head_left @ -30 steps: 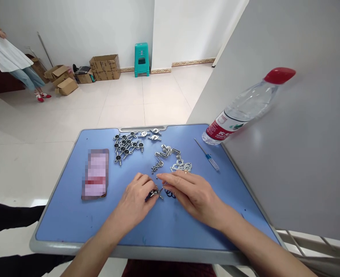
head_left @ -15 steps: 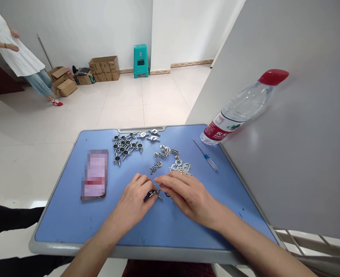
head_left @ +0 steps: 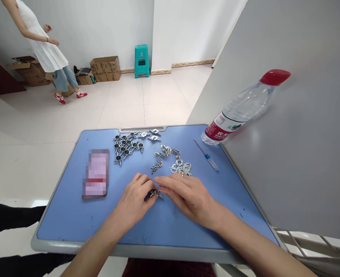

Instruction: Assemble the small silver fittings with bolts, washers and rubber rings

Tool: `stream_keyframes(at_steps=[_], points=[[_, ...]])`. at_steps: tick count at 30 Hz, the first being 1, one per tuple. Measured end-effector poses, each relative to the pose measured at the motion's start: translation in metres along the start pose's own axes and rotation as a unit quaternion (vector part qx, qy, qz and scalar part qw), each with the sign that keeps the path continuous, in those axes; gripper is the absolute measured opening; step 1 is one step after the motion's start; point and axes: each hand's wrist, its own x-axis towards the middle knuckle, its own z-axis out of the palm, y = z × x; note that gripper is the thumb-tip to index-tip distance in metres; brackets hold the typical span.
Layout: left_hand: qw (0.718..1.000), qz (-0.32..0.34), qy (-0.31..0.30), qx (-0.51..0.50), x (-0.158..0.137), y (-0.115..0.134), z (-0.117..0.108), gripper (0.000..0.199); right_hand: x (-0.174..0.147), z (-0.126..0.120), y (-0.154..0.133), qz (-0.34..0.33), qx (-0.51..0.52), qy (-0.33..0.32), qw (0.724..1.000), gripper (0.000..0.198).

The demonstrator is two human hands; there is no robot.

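My left hand (head_left: 135, 198) pinches a small metal fitting (head_left: 157, 193) between thumb and fingers, low over the blue tabletop (head_left: 175, 231). Close on its right, my right hand (head_left: 188, 198) has its fingertips and thumb drawn together against the fitting's upper side. Whatever lies between those fingertips is too small or hidden to make out. Just beyond the hands lie a little heap of screws (head_left: 155, 168), several shiny metal pieces with stems (head_left: 164, 151) and a pile of flat metal plates (head_left: 181, 167), partly covered by my right hand.
Several fittings with black round centres (head_left: 126, 144) lie at the far left, beside a few plain ones (head_left: 155, 137). A phone (head_left: 96, 173) rests left, a screwdriver (head_left: 209, 158) right. A water bottle (head_left: 233, 115) stands by the grey panel (head_left: 302, 154). A person (head_left: 47, 50) is beyond the table.
The person in the background has stepped to the right. My hands keep nearly the same pose around the fitting, and a dark spot beneath my right fingers no longer shows.
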Motion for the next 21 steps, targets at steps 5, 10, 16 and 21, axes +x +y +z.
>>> stream_keyframes(at_steps=[5, 10, 16, 21], points=[[1.000, -0.007, -0.003, -0.003, -0.001, -0.001, 0.000, 0.012, -0.001, -0.012, 0.005, 0.001, 0.030, -0.084, 0.996, 0.039], [1.000, -0.012, -0.017, -0.020, -0.002, -0.001, -0.003, 0.020, -0.002, -0.014, 0.008, 0.006, 0.014, -0.071, 0.997, 0.039], [0.999, -0.026, -0.029, -0.038, -0.001, 0.000, -0.005, 0.017, 0.000, -0.011, 0.006, 0.002, 0.065, -0.059, 0.996, 0.028], [0.999, -0.015, -0.022, -0.042, -0.002, -0.003, -0.002, 0.014, 0.002, -0.008, 0.002, 0.005, 0.027, -0.028, 0.999, 0.015]])
